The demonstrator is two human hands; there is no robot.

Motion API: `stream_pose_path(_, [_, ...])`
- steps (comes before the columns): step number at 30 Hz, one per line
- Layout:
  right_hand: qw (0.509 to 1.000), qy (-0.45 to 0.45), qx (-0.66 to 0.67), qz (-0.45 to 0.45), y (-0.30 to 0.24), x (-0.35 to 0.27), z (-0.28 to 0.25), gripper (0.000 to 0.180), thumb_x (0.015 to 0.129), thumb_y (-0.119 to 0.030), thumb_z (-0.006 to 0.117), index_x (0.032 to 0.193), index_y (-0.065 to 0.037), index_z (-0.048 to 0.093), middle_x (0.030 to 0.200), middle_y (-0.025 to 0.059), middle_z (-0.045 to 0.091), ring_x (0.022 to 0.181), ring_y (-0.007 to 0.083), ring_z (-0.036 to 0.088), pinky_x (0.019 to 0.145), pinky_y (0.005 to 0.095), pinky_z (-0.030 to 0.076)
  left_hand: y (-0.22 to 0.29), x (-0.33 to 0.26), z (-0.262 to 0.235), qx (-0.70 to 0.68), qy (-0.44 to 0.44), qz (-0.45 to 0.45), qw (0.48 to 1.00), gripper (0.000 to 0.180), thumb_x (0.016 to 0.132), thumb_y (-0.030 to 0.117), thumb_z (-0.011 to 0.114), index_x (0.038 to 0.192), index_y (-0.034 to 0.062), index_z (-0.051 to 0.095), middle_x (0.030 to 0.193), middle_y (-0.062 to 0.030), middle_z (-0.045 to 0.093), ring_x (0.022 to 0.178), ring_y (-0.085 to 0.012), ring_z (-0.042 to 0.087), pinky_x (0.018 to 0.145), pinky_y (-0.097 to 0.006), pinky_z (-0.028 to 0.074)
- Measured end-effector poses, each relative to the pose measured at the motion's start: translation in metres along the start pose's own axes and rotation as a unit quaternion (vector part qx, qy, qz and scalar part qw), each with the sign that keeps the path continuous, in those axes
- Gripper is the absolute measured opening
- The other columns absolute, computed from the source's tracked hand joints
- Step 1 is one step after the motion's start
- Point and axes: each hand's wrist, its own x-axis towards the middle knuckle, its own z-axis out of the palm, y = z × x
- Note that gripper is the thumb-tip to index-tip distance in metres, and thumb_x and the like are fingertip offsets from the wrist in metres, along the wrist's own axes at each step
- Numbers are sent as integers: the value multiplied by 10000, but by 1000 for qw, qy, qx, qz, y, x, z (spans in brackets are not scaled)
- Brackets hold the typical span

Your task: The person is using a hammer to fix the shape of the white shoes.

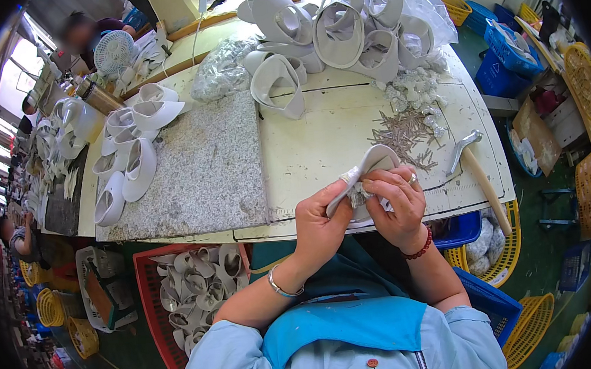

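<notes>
A pale grey-white shoe upper (379, 157) is held just over the table's near edge. My left hand (321, 223) grips its left side, thumb on the near face. The fingers of my right hand (400, 205) are closed at its opening, pinching at a small greyish bit that I cannot make out. Just beyond lie a heap of thin brownish sticks (402, 134) and a scatter of small see-through pieces (416, 92). To the right, a hammer (478, 170) with a wooden handle overhangs the table edge.
More white uppers (342, 31) pile up at the back, beside a see-through plastic bag (224, 69). Several stand on the left by a speckled stone slab (204, 164). Below the table, a red crate (153, 300) holds uppers; a yellow basket (515, 243) stands right. People sit at far left.
</notes>
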Motion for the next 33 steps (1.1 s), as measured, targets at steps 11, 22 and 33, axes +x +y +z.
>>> stream_pose_path(11, [1000,2,2,25,5,2,-5,363,709,32,705,1051,-61,628,1198,143,607,1048,306,563,909,412,424,6,3,3,-21,-14,21,999,259,859,-26,628,1116,-50,649,1033,-70,679,896,-83,598,782,-230,493])
stream_pose_path(22, [997,-31,37,57,4,6,-17,724,670,-11,777,1320,-43,459,1252,137,584,1141,332,531,1016,434,367,27,4,7,115,4,127,985,296,817,47,716,1093,-42,654,960,-114,686,810,-147,633,710,-272,516])
stream_pose_path(33, [977,-16,166,131,12,-11,-6,502,717,-23,797,1129,-72,514,1063,104,641,976,268,598,895,396,427,19,2,5,130,10,161,978,191,897,72,680,1063,-23,690,896,-56,690,741,-70,580,643,-223,479])
